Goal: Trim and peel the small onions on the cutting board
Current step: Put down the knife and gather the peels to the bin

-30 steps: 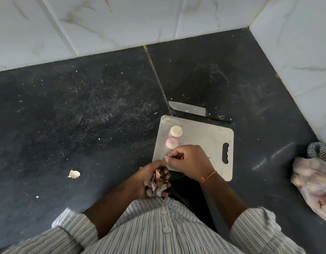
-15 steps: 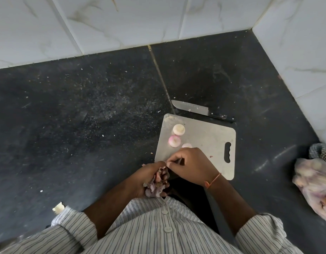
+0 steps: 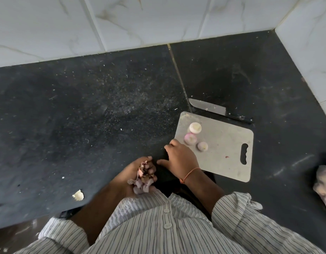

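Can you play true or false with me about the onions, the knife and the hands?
1. Three peeled onions sit on the cutting board. True.
2. The knife is in the right hand. False: it lies on the counter beyond the board.
3. The left hand holds onion peels. True.
4. The right hand holds an onion. False: it rests open at the board's near-left edge.

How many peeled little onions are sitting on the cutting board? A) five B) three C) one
B: three peeled onions lie close together near the left end of the cutting board.
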Motion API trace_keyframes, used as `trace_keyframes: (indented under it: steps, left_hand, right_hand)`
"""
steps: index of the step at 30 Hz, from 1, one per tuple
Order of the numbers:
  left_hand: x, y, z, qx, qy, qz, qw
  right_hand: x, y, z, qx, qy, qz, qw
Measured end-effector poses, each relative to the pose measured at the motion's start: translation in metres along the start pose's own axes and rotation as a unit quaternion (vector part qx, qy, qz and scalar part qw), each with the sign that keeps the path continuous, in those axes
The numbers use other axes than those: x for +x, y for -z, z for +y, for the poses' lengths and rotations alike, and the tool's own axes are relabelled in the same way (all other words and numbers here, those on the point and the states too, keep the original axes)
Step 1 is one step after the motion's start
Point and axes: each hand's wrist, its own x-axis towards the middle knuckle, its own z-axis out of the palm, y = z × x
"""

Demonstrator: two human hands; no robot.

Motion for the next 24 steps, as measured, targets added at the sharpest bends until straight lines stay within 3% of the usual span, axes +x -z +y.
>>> trace_keyframes:
  steps: [6,14,17,20,24]
  left_hand:
    - [0.002,0.012,0.012,-0.055,-0.019,0.001,0.998]
    - [0.007,0.008,0.018,-0.016,-0.022,0.015,1.000]
    - [0.008,-0.004,0.019,0.031,-0.003,0.019,0.999]
    - [0.007,-0.024,0.017,0.091,0.022,0.007,0.996]
    - [0.013,-0.049,0.007,0.128,0.055,-0.005,0.990]
  right_hand:
    - [-0.004,-0.002,-0.014,-0.026,0.022,-0.002,0.999]
    - [-0.014,-0.005,-0.018,-0.046,0.014,-0.040,0.998]
    - [-0.019,0.004,-0.009,0.119,-0.029,-0.013,0.992]
    - [-0.034,0.024,-0.004,0.285,-0.054,0.037,0.956]
    - [-0.054,0.036,-0.003,0.346,-0.065,0.045,0.935]
